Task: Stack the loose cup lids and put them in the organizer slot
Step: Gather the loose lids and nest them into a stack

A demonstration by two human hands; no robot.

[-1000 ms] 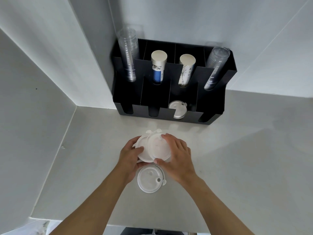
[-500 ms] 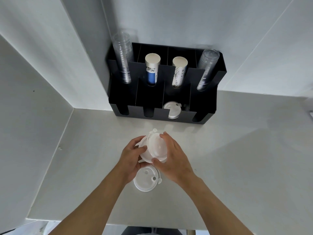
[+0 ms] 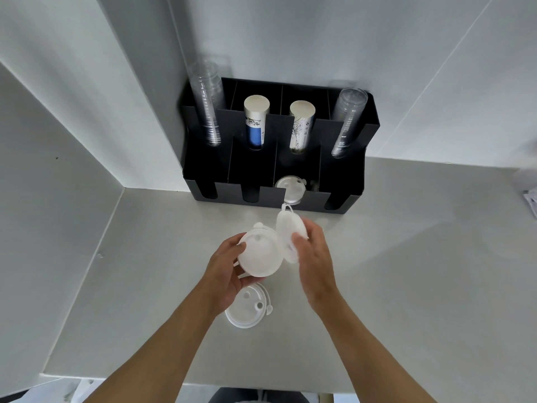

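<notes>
Just before the organizer [image 3: 273,158], the left hand [image 3: 225,267] cups one lid [image 3: 260,253] flat; the right hand [image 3: 312,251] pinches another lid [image 3: 290,228] on edge, probably for nesting. A third lid [image 3: 247,308] lies on the desk [image 3: 406,257].

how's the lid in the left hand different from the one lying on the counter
The lid in the left hand is lifted clear of the counter and tilted; the lid on the counter lies flat, untouched. The left hand partly covers the held one, while the counter lid shows its holes and side tab. Both are round white plastic lids.
</notes>
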